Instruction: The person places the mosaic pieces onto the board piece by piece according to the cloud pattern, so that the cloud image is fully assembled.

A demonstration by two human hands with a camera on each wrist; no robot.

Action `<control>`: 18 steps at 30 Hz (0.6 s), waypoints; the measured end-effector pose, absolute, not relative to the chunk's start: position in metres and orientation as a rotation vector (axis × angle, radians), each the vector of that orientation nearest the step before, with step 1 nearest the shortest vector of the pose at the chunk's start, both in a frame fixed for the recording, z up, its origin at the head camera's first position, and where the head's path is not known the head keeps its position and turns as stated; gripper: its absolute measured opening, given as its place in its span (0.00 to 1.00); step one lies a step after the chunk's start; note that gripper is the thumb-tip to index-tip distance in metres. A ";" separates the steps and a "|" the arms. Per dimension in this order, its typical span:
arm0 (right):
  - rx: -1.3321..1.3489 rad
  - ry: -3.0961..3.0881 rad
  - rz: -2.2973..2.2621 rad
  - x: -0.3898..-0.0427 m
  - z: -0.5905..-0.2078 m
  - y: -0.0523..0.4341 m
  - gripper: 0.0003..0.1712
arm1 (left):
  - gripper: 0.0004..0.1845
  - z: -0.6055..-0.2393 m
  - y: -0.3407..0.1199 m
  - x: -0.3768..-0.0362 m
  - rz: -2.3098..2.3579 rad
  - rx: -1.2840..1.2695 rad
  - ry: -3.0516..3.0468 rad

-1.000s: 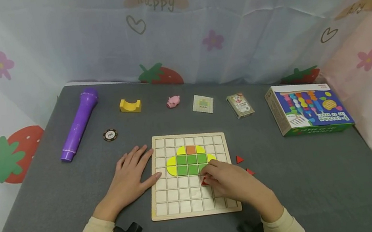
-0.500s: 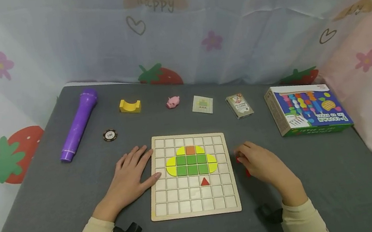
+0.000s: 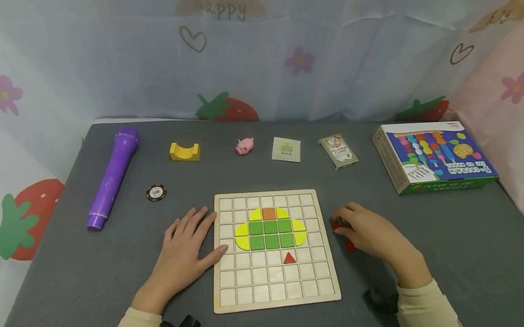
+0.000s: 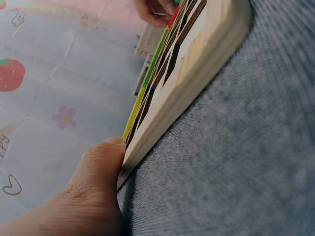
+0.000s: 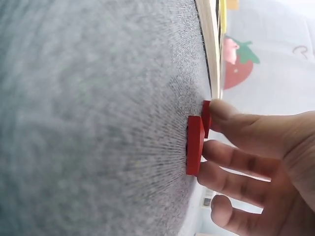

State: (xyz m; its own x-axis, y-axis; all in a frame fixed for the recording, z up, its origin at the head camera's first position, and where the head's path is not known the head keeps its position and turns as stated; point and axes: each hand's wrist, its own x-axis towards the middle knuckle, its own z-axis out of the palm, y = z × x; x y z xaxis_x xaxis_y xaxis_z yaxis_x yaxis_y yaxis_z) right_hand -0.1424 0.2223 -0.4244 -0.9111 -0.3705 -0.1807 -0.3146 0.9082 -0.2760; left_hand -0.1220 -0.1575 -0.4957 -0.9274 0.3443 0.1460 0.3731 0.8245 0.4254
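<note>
A wooden grid board (image 3: 229,281) lies on the grey cloth. It carries a figure of green, yellow and orange tiles (image 3: 269,227) with a red triangle (image 3: 288,258) below it. My left hand (image 3: 185,248) lies flat to the board's left, its thumb (image 4: 98,172) against the board's edge (image 4: 197,73). To the right of the board, my right hand (image 3: 348,225) rests on the cloth, where two red pieces lie. Its thumb and a finger pinch one red piece (image 5: 195,145). The thumb tip touches a second red piece (image 5: 206,115). Both red pieces (image 3: 335,225) are partly hidden in the head view.
Along the back lie a purple toy microphone (image 3: 111,177), a poker chip (image 3: 156,192), a yellow arch block (image 3: 184,151), a pink pig (image 3: 244,146), a small card (image 3: 286,149) and a card deck (image 3: 338,151). A colourful box (image 3: 431,155) stands at the right. Curtains surround the table.
My right hand let go of the red triangle on the board, then moved right off the board onto the loose red pieces. The left hand has stayed put.
</note>
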 end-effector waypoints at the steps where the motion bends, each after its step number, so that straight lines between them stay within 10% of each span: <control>1: -0.521 2.842 -0.353 -0.142 -0.425 0.222 0.13 | 0.40 -0.496 -0.157 -0.122 -0.703 -0.580 -2.940; 18: -0.543 2.823 -0.371 -0.142 -0.424 0.218 0.11 | 0.40 -0.493 -0.156 -0.121 -0.698 -0.574 -2.943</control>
